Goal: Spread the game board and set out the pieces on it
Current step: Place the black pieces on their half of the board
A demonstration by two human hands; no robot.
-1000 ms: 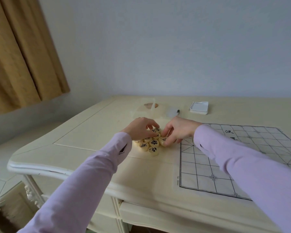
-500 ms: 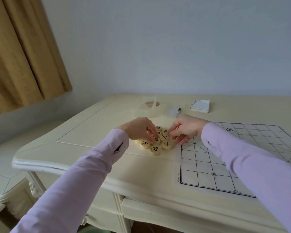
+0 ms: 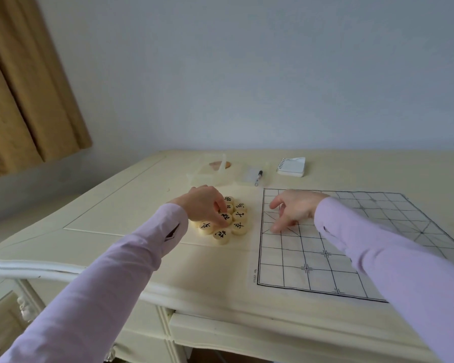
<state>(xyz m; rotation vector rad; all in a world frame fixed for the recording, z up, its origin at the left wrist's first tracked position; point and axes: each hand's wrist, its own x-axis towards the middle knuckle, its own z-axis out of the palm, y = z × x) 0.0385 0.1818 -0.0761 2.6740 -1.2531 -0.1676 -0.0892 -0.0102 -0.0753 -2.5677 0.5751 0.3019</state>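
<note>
The paper game board (image 3: 351, 247), a black grid, lies flat on the right part of the table. A pile of round cream pieces (image 3: 231, 221) with black characters sits just left of the board. My left hand (image 3: 205, 205) hovers over the pile, and its curled fingertips pinch one piece (image 3: 226, 216) near the middle. My right hand (image 3: 291, 212) is over the board's left columns with fingers spread, one fingertip touching the grid. No piece shows in that hand or on the board.
Behind the pile stand a clear plastic box (image 3: 210, 172) and its lid with a marker pen (image 3: 258, 178). A small spiral notepad (image 3: 292, 166) lies further right. The cream table (image 3: 131, 205) ends at a rounded front edge; a curtain (image 3: 24, 87) hangs at left.
My right hand has left the pile and moved right onto the board's left columns. My left hand has stayed over the pile, fingers now lower among the pieces.
</note>
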